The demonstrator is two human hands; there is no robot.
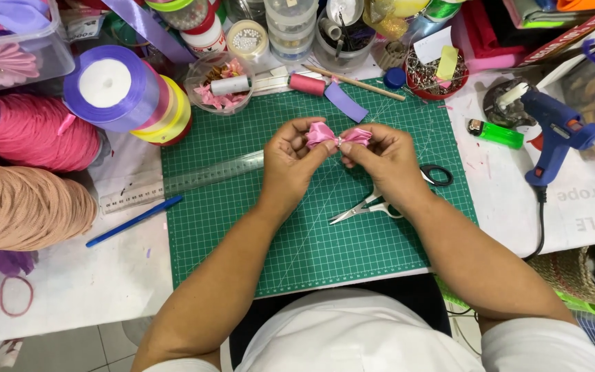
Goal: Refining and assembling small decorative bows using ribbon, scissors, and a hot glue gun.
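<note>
I am holding a small pink ribbon bow (pixel 337 136) up between both hands, just above the middle of the green cutting mat (pixel 242 227). My left hand (pixel 293 160) is pinching the bow's left loop, thumb and fingertips pressed together on the satin, and my right hand (pixel 380 157) is pinching the right loop and the knotted middle, where a small shiny bead or clasp is showing. The two grips are almost meeting at the centre of the bow, fingertips nearly touching. Directly beneath my right wrist a pair of scissors (pixel 380 201) is lying on the mat, its blades pointing toward my left forearm and its black handle loop sticking out on the far side of my right hand. Just to the left of my left hand a clear ruler (pixel 187 180) is lying slantwise across the mat's edge, and further out that way a blue pen (pixel 134 221) is resting on the white table. Beyond the bow, away from me, a strip of purple ribbon (pixel 345 101) and a pink thread spool (pixel 307 84) are lying near the mat's top edge. Well off to the right of my right hand a green lighter (pixel 495 133) and a blue glue gun (pixel 556 134) are sitting on the table.
</note>
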